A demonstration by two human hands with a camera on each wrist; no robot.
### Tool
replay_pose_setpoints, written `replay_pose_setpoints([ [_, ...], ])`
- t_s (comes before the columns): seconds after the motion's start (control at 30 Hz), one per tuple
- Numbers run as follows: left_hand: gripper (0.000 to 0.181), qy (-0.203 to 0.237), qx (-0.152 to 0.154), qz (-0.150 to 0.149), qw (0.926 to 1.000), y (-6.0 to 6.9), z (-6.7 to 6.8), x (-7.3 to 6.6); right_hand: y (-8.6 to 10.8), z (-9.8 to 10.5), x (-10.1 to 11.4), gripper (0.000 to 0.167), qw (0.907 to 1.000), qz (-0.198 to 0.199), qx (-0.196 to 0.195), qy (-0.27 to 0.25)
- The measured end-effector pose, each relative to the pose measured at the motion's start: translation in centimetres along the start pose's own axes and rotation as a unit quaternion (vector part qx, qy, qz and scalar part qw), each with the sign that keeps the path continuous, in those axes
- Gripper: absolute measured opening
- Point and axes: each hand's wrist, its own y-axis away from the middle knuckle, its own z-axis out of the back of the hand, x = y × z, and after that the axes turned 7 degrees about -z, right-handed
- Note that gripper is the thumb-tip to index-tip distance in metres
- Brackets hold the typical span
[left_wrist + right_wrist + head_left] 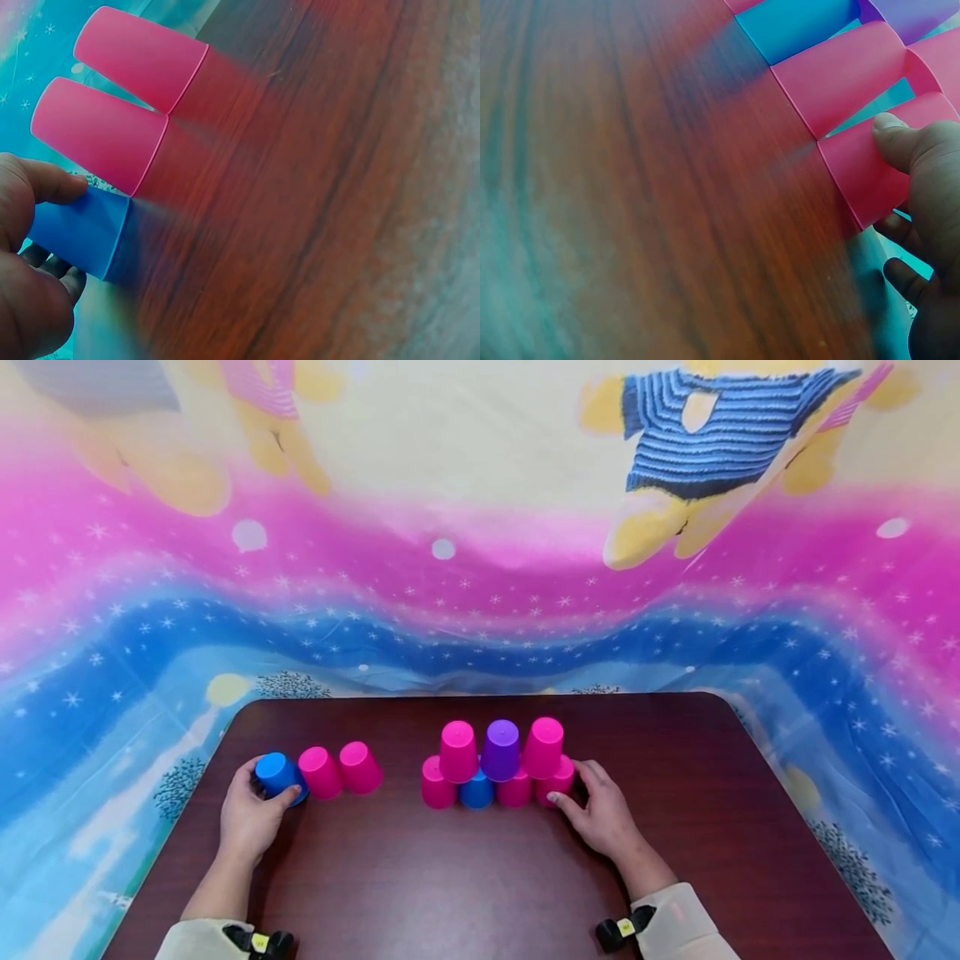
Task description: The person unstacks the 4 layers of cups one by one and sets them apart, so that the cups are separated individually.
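Note:
My left hand (251, 817) holds an upside-down blue cup (276, 772), thumb on one side and fingers on the other. Two upside-down pink cups (320, 774) (362, 768) continue that row to the right. In the left wrist view the blue cup's (86, 229) rim sits on the table. At the right stands a two-level cup stack: pink and blue cups below, with a pink cup (458, 750), a purple cup (501, 749) and another pink cup (543, 747) on top. My right hand (606, 817) grips the lower row's rightmost pink cup (862, 169) between thumb and fingers.
The dark brown wooden table (420, 885) has rounded far corners. A printed cloth (480, 585) with bears and stars hangs behind and around it. A gap of bare tabletop (402, 777) separates the short row from the stack.

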Motion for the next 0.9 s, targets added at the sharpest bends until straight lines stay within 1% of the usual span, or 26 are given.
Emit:
replay_pose_setpoints([
  [0.13,0.089,0.002,0.004,0.0,1.0,0.1,0.2,0.1,0.0,0.0,0.1,0.061,1.0,-0.004,0.004,0.002],
  [0.3,0.095,0.01,0.014,0.001,0.9999,0.1,0.5,0.1,0.1,0.2,0.2,0.062,0.9998,-0.013,0.01,0.008],
  [0.5,0.098,0.011,0.0,-0.014,0.9998,0.4,0.8,-0.6,0.1,0.4,0.5,0.065,0.9996,-0.02,0.012,0.013],
  [0.6,0.097,0.007,-0.01,-0.027,0.9996,0.5,0.9,-1.2,0.0,0.5,0.5,0.069,0.9994,-0.026,0.015,0.014],
  [0.7,0.095,0.005,-0.021,-0.042,0.9989,0.7,0.9,-2.1,-0.1,0.8,0.6,0.075,0.9993,-0.032,0.019,0.006],
  [0.8,0.093,0.002,-0.031,-0.059,0.9978,0.9,0.9,-3.4,-0.4,1.1,0.8,0.082,0.999,-0.036,0.027,-0.008],
  [0.9,0.09,-0.001,-0.038,-0.079,0.9961,1.0,0.9,-4.7,-0.7,1.4,0.9,0.084,0.9984,-0.039,0.037,-0.016],
])
